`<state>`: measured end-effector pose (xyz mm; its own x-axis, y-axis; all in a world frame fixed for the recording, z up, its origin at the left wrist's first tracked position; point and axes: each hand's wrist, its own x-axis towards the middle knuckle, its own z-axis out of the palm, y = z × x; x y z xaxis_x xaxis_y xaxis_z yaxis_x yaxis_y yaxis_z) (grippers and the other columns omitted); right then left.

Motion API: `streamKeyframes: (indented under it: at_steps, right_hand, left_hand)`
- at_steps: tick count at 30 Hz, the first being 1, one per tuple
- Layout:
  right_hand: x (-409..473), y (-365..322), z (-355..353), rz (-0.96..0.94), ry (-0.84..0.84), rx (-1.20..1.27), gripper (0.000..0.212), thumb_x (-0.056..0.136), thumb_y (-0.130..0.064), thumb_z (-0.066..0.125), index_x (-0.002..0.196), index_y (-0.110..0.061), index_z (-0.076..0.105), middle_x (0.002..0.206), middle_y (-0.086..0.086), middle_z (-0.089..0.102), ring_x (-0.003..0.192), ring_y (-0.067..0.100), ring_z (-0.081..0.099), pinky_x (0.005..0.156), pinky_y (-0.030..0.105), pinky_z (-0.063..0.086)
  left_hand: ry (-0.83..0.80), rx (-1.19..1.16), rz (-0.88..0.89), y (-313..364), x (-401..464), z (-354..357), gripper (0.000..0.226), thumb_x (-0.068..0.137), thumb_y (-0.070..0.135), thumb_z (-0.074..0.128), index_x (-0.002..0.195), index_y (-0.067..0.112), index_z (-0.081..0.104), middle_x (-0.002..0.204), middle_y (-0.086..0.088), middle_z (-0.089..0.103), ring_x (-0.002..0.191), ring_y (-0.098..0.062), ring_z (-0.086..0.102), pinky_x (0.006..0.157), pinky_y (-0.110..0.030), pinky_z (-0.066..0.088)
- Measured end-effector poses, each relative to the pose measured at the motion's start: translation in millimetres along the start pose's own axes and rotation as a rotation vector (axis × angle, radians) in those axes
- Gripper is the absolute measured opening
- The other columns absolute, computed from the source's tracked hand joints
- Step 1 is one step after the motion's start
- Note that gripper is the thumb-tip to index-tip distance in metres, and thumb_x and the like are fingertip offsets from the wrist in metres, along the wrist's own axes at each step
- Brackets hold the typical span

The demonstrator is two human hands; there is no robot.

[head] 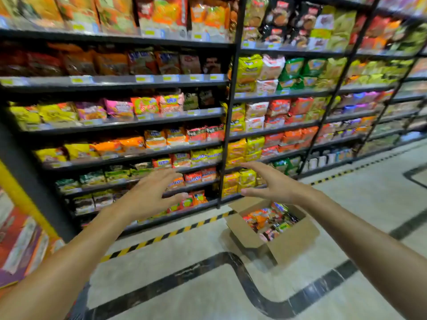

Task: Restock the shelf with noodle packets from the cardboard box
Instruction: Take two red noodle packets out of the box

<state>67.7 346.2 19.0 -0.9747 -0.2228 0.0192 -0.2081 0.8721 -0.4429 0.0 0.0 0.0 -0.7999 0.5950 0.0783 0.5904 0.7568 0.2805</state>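
An open cardboard box (293,244) stands on the floor in front of the shelving, filled with several mixed noodle packets (265,219). The black shelf unit (227,105) carries rows of colourful packets on every level. My left hand (152,195) is stretched forward at the height of the lower shelves, fingers straight and spread, holding nothing. My right hand (275,183) reaches forward above the box's far edge, fingers spread and empty too. Neither hand touches the box or a packet.
A yellow-black hazard stripe (161,236) runs along the floor at the shelf's foot. A yellow post (20,192) and stacked cartons (18,241) stand at the left. Pale tiled floor with a dark inlay line (242,273) lies around the box.
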Motion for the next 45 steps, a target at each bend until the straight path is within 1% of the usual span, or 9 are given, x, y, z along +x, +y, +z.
streamKeyframes:
  at_steps: [6, 10, 13, 22, 25, 28, 35, 39, 45]
  right_hand:
    - [-26.4, 48.3, 12.3, 0.14, 0.017, -0.003, 0.082, 0.085, -0.066, 0.062, 0.153, -0.04, 0.025, 0.16, -0.013, 0.025, 0.146, 0.01, 0.025, 0.115, 0.034, 0.029]
    - [-30.1, 95.4, 13.2, 0.191, 0.021, -0.028, 0.087, 0.082, -0.074, 0.058, 0.153, -0.04, 0.024, 0.16, -0.012, 0.026, 0.146, 0.012, 0.026, 0.117, 0.039, 0.03]
    - [-28.1, 135.9, 10.7, 0.215, 0.025, -0.05, 0.088, 0.082, -0.075, 0.058, 0.153, -0.037, 0.025, 0.16, -0.01, 0.029, 0.144, 0.014, 0.029, 0.114, 0.036, 0.031]
    - [-5.7, 284.2, -25.0, 0.216, 0.074, -0.023, 0.081, 0.085, -0.067, 0.061, 0.152, -0.036, 0.029, 0.157, -0.008, 0.034, 0.142, 0.014, 0.032, 0.11, 0.03, 0.029]
    - [0.1, 340.6, -34.1, 0.241, 0.018, 0.089, 0.084, 0.084, -0.066, 0.062, 0.153, -0.032, 0.029, 0.158, -0.005, 0.033, 0.144, 0.015, 0.032, 0.116, 0.038, 0.031]
    - [6.1, 392.2, -37.4, 0.284, -0.013, 0.126, 0.09, 0.08, -0.075, 0.06, 0.153, -0.033, 0.028, 0.159, -0.006, 0.031, 0.144, 0.015, 0.032, 0.116, 0.042, 0.034]
    - [46.5, 488.2, -36.1, 0.32, -0.103, 0.131, 0.092, 0.079, -0.076, 0.059, 0.152, -0.029, 0.029, 0.156, -0.002, 0.036, 0.14, 0.018, 0.037, 0.112, 0.044, 0.038]
    - [93.0, 541.5, -26.5, 0.337, -0.182, 0.105, 0.098, 0.072, -0.084, 0.056, 0.152, -0.035, 0.026, 0.158, -0.001, 0.032, 0.144, 0.021, 0.03, 0.114, 0.045, 0.036]
    - [177.5, 625.9, -13.7, 0.37, -0.298, 0.05, 0.1, 0.073, -0.087, 0.048, 0.154, -0.034, 0.023, 0.162, 0.002, 0.025, 0.148, 0.023, 0.021, 0.119, 0.046, 0.027]
  left_hand:
    - [-0.099, -0.013, 0.059, 31.5, 39.2, 44.1, 0.073, 0.09, 0.07, 0.039, 0.152, 0.034, 0.027, 0.16, 0.01, 0.025, 0.147, -0.013, 0.022, 0.118, -0.036, 0.025]
    - [-0.138, -0.021, 0.101, 53.3, 71.7, 69.0, 0.07, 0.092, 0.072, 0.037, 0.151, 0.036, 0.029, 0.159, 0.011, 0.026, 0.147, -0.012, 0.021, 0.117, -0.037, 0.023]
    - [-0.171, -0.036, 0.113, 73.9, 101.1, 88.5, 0.067, 0.093, 0.069, 0.039, 0.151, 0.036, 0.029, 0.159, 0.011, 0.025, 0.147, -0.012, 0.019, 0.116, -0.036, 0.023]
    - [-0.243, 0.037, 0.143, 144.1, 245.7, 142.3, 0.068, 0.093, 0.068, 0.041, 0.151, 0.032, 0.031, 0.158, 0.008, 0.029, 0.145, -0.015, 0.026, 0.116, -0.038, 0.029]
    - [-0.266, 0.046, 0.143, 164.5, 295.6, 168.2, 0.068, 0.093, 0.065, 0.042, 0.15, 0.03, 0.032, 0.156, 0.007, 0.032, 0.143, -0.016, 0.028, 0.114, -0.037, 0.031]
    - [-0.326, 0.035, 0.138, 177.4, 334.5, 198.6, 0.066, 0.095, 0.063, 0.042, 0.151, 0.03, 0.032, 0.155, 0.008, 0.034, 0.14, -0.016, 0.03, 0.112, -0.036, 0.032]
    - [-0.404, -0.008, 0.108, 176.6, 419.0, 262.1, 0.065, 0.095, 0.061, 0.043, 0.15, 0.027, 0.034, 0.155, 0.004, 0.035, 0.141, -0.018, 0.031, 0.113, -0.035, 0.031]
    - [-0.435, -0.022, 0.092, 164.6, 480.4, 295.7, 0.064, 0.097, 0.057, 0.046, 0.152, 0.027, 0.031, 0.157, 0.005, 0.031, 0.144, -0.019, 0.027, 0.114, -0.035, 0.025]
    - [-0.539, -0.049, 0.056, 131.0, 588.5, 357.0, 0.072, 0.094, 0.061, 0.045, 0.153, 0.023, 0.029, 0.159, 0.0, 0.029, 0.145, -0.023, 0.026, 0.116, -0.035, 0.021]
